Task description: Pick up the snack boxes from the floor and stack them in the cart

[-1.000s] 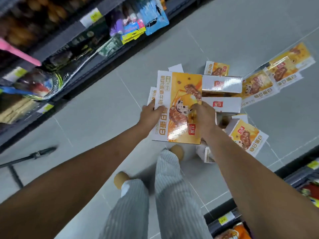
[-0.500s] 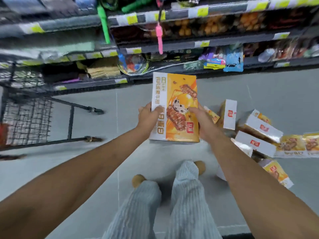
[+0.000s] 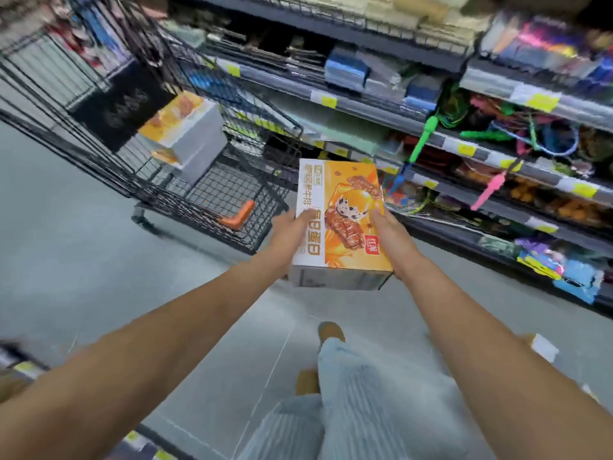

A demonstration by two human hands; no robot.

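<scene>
- Left hand (image 3: 291, 231) and right hand (image 3: 388, 234) grip an orange snack box (image 3: 341, 224) by its sides, held in the air
- Black wire cart (image 3: 212, 180) just beyond, stacked boxes (image 3: 182, 136) inside

Store shelves (image 3: 381, 107) stocked; green toy (image 3: 423, 137), pink toy (image 3: 491, 189) hanging.

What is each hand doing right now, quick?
Left hand: closed on the left edge of the orange and white cardboard snack box.
Right hand: closed on the same box's right edge.
</scene>
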